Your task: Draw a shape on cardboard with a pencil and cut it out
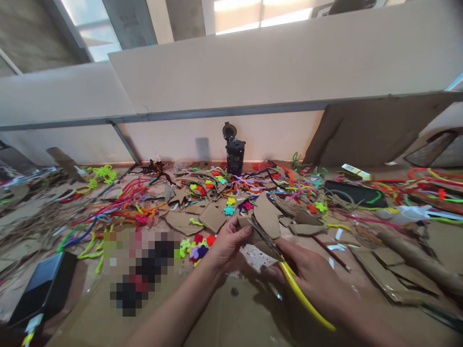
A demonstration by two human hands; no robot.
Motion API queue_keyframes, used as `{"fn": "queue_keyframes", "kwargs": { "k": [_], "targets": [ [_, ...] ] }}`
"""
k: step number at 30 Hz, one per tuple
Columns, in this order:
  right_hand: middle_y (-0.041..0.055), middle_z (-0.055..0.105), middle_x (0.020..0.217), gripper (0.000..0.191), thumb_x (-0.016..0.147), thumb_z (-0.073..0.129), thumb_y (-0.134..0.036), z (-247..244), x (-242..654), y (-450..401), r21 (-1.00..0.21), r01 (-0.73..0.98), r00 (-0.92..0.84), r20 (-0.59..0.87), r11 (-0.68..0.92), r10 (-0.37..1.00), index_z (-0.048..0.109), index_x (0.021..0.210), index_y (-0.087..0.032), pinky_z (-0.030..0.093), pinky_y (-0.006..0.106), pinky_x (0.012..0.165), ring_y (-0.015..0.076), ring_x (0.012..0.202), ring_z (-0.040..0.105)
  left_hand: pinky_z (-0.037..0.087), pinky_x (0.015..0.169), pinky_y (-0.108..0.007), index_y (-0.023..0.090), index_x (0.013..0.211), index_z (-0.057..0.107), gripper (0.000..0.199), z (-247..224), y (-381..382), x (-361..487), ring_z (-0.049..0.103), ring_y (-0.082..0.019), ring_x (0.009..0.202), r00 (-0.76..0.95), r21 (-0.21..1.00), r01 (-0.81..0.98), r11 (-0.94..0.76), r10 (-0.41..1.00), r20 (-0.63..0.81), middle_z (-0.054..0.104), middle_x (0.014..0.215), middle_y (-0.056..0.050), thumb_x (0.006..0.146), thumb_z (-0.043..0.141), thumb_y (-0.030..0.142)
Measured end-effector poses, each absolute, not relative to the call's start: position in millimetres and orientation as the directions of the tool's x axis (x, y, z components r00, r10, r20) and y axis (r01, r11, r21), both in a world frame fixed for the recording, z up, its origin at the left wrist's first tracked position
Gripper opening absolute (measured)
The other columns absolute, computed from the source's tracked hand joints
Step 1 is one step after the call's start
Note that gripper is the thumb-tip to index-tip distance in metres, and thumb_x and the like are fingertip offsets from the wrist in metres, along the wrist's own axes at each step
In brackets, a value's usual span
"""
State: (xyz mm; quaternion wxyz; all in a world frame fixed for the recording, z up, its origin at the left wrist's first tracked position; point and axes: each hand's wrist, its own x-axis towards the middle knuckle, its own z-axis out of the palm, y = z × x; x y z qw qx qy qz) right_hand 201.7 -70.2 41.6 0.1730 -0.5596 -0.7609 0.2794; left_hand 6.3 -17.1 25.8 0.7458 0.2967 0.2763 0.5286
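Note:
My left hand (228, 246) pinches a small piece of brown cardboard (263, 245) between thumb and fingers. In my right hand (313, 272) is a pair of scissors (294, 288) with yellow handles. Their metal blades lie across the cardboard, pointing up and left towards my left thumb. A larger curved cardboard piece (266, 212) sits just behind the blades; whether it joins the held piece I cannot tell. Felt-like flowers (195, 249) in several colours lie beside my left wrist. Under my hands is a cardboard sheet (217, 313).
Pipe cleaners (133, 193), string and cardboard scraps are strewn over the table. A black lidded container (235, 156) stands at the back against a pale partition (282, 67). A black device (43, 286) lies at left, a pencil (333, 253) and a cardboard tube (415, 260) at right.

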Motion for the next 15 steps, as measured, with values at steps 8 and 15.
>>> {"fn": "queue_keyframes", "kwargs": {
  "k": [8, 15],
  "targets": [
    [0.0097, 0.077, 0.104, 0.042, 0.095, 0.047, -0.052, 30.3, 199.5, -72.0, -0.608, 0.762, -0.293, -0.013, 0.225, 0.956, 0.066, 0.121, -0.025, 0.047, 0.032, 0.072, 0.0306, 0.091, 0.073, 0.053, 0.070, -0.025, 0.015, 0.096, 0.071, 0.050, 17.9, -18.0, 11.3, 0.069, -0.016, 0.071, 0.252, 0.719, -0.646, 0.256, 0.961, -0.116, 0.076, 0.084, -0.004, 0.057, 0.099, 0.029],
    [0.0103, 0.078, 0.093, 0.047, 0.097, 0.042, -0.052, 21.1, 196.0, -71.2, -0.515, 0.824, -0.269, 0.010, 0.235, 0.963, 0.065, 0.127, -0.025, 0.044, 0.032, 0.065, 0.0307, 0.082, 0.074, 0.052, 0.066, -0.023, 0.015, 0.090, 0.071, 0.043, 12.2, -16.5, 11.5, 0.069, -0.015, 0.066, 0.237, 0.695, -0.667, 0.269, 0.961, -0.144, 0.077, 0.082, -0.003, 0.057, 0.098, 0.025]
  ]
}}
